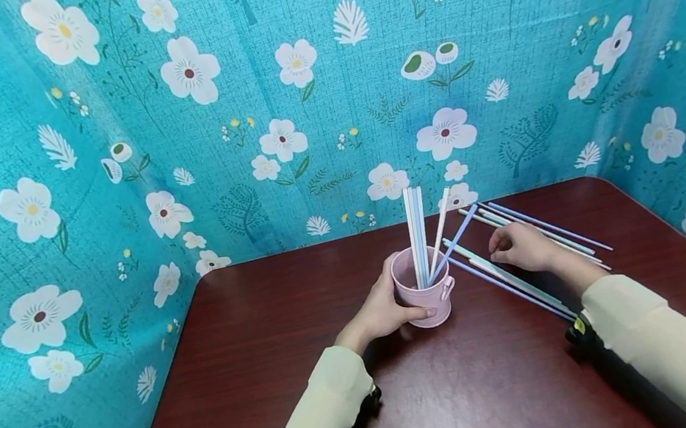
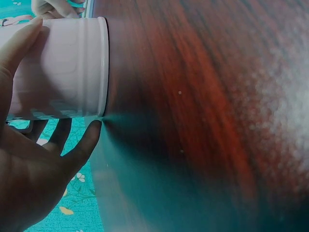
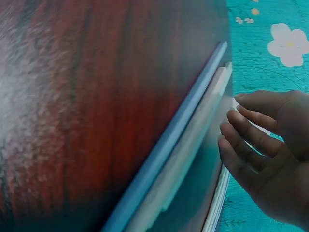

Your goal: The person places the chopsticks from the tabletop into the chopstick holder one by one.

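Note:
In the head view, my left hand [image 1: 377, 309] grips a small pink bucket [image 1: 432, 299] that stands upright on the table, thumb across its front and fingers round the far side. White and blue straws [image 1: 418, 232] stand in the bucket; a blue straw [image 1: 463, 229] leans out to the right. My right hand [image 1: 523, 247] hovers over straws lying on the table, its fingers loosely curved with nothing visible held. Under it lie blue and pale straws [image 3: 166, 154], seen close in the right wrist view. The left wrist view shows the bucket's side wall [image 2: 63, 67] between thumb and fingers.
More blue and white straws [image 1: 546, 223] lie on the dark red-brown table [image 1: 277, 307] beyond the right hand. A turquoise flowered cloth [image 1: 324, 97] hangs behind the table and at both sides.

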`<action>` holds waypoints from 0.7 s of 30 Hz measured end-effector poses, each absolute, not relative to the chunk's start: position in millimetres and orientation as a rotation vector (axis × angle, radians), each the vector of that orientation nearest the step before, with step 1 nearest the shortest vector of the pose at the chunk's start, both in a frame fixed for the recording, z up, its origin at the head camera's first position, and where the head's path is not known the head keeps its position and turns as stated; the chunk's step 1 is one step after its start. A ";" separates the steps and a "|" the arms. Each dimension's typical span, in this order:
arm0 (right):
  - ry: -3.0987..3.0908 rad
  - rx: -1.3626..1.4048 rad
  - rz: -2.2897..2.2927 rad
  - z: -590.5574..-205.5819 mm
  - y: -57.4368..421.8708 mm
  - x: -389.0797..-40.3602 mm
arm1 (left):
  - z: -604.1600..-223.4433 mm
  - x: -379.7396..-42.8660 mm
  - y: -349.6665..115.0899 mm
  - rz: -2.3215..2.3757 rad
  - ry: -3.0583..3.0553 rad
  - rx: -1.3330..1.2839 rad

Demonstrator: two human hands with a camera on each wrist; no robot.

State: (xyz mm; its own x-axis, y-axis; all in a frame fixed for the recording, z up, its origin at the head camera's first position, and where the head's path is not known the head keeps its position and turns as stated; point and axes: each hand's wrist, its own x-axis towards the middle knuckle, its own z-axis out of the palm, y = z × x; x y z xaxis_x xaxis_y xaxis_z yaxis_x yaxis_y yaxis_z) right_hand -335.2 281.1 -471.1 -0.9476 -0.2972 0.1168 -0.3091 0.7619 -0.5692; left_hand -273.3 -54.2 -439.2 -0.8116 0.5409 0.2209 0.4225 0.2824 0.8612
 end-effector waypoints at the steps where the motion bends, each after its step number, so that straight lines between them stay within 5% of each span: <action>1: -2.933 0.516 0.926 -472.6 280.5 -335.7 | -440.7 -274.0 -54.1 1.567 2.430 0.922; 21: -2.921 0.551 0.676 -480.5 272.6 -341.8 | -438.8 -274.0 -54.0 1.583 2.389 0.927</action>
State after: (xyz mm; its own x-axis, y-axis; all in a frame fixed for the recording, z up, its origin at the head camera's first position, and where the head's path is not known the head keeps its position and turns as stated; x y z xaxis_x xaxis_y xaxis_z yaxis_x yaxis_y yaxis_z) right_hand -341.8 272.6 -480.5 -0.9305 -0.3249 0.1694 -0.3663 0.8366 -0.4074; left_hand -274.0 -54.0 -438.8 -0.8029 0.5543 0.2193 0.4180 0.2612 0.8701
